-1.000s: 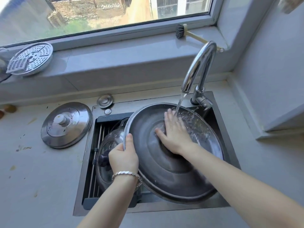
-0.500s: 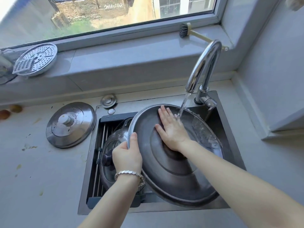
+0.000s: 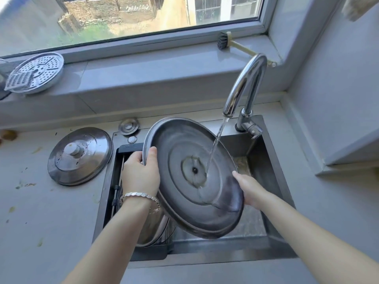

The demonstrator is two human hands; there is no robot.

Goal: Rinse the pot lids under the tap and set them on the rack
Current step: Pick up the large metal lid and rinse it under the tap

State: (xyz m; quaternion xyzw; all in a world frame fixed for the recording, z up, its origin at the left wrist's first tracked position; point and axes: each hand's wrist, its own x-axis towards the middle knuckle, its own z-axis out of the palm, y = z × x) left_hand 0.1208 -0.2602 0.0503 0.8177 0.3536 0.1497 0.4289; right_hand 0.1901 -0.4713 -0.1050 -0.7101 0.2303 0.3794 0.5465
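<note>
Left hand point(image 3: 140, 175) curls over the lid point(image 3: 180, 203) at its top-left rim, right hand point(image 3: 249, 191) pinches the lower-right edge, fingers hidden behind, lid tilted under the tap point(image 3: 246, 83) over open sink point(image 3: 270, 173).

bright, even daylight entering through the window point(image 3: 131, 19) at the top, the outdoor view blown out at the upper left corner; sill point(image 3: 164, 58) and counter point(image 3: 51, 212) lit softly in cool grey. streaked glare on the curved tap point(image 3: 246, 83) and on the wet large lid point(image 3: 184, 140), soft shade along the inner walls of the sink point(image 3: 264, 160). wide-angle bowing of window frame and wall edges toward the borders; mild softness overall, corners smeared.
</note>
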